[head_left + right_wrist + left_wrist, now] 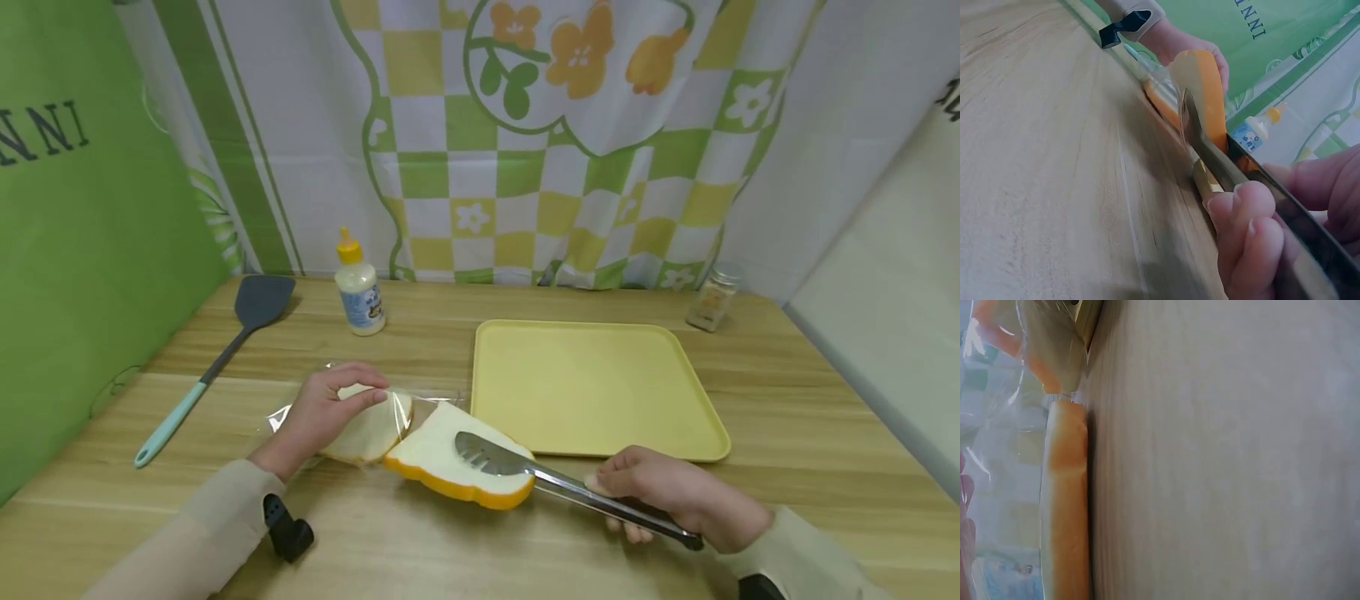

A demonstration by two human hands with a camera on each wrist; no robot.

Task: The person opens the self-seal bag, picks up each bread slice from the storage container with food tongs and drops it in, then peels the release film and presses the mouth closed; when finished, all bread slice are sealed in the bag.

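My right hand (663, 492) grips a pair of metal tongs (581, 490) by its handles. Between the tongs' ends is a slice of bread (431, 442) with an orange-brown crust, tilted and raised above the table. A clear plastic bag (279, 417) lies left of that slice, holding another bread slice (367, 437). My left hand (322, 408) is over the bag, its thumb and fingertips pinching the film. In the left wrist view, the bagged slice's crust (1067, 500) shows edge-on; only a sliver of fingers appears there. The right wrist view shows the tongs on both faces of the raised slice.
A yellow tray (585, 387) lies behind my right hand. Far left is a spatula (262, 302) with a mint handle. A yellow-capped squeeze bottle (362, 296) stands at the back, and a glass spice jar (714, 298) at back right. A patterned curtain (555, 183) hangs behind the table.
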